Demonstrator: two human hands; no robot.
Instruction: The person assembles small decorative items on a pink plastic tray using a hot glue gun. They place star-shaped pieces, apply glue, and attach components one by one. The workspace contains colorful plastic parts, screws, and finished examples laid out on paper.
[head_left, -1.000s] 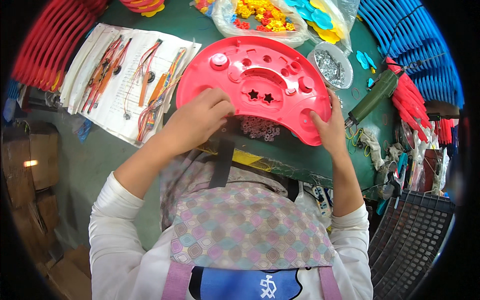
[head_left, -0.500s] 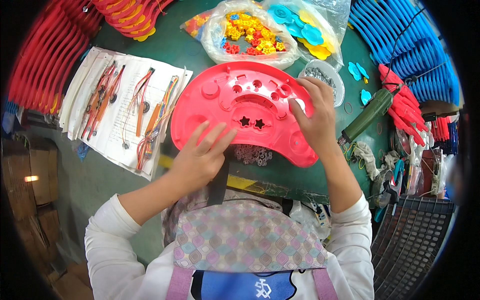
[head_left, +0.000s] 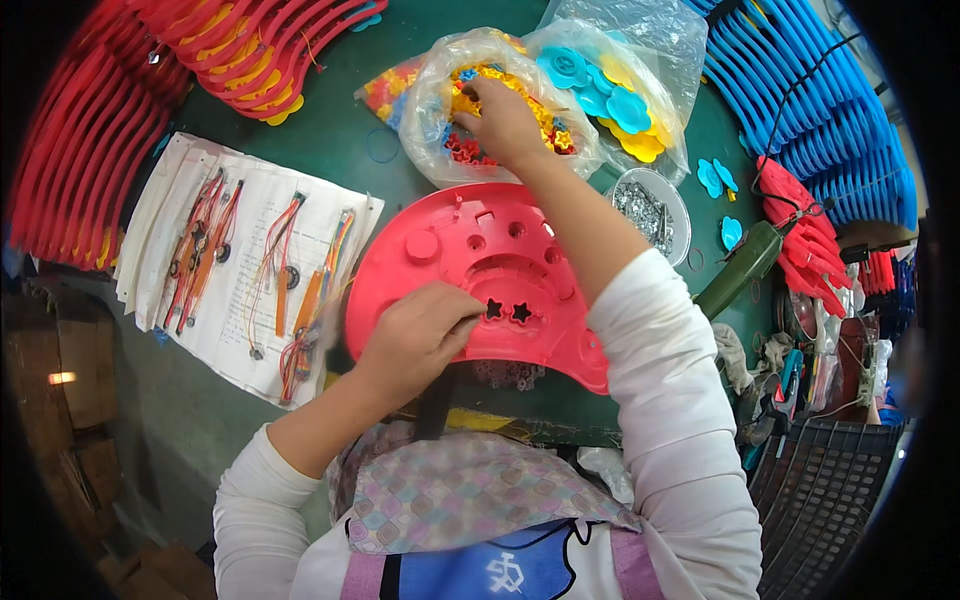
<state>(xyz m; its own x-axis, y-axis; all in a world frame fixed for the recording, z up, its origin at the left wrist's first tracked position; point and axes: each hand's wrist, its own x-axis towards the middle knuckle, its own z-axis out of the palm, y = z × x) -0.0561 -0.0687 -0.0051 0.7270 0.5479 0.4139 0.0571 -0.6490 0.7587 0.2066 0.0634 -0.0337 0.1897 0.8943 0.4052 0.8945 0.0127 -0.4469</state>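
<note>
A red curved plastic shell (head_left: 395,270) lies in front of me, with round recesses, a curved slot and two star-shaped holes near its front middle. My left hand (head_left: 420,335) rests on the shell, its fingertips pinched together beside the left star hole; anything between them is hidden. Beyond the shell is a clear plastic bag (head_left: 425,150) of small star-shaped pieces (head_left: 465,150) in yellow, red and blue. My right hand (head_left: 505,120) reaches into this bag, thumb and forefinger apart among the stars. My right forearm crosses over the shell's right part.
Papers (head_left: 240,290) with wired parts lie left. Red shells (head_left: 85,150) and blue shells (head_left: 800,90) stand stacked at both sides. A bag of flower-shaped pieces (head_left: 628,110), a tub (head_left: 682,235) of small metal parts and a green power screwdriver (head_left: 742,268) are to the right.
My right hand has left the shell's right side and moved up and left into the bag of stars. My left hand has moved to the star holes, its fingers now pinched.
</note>
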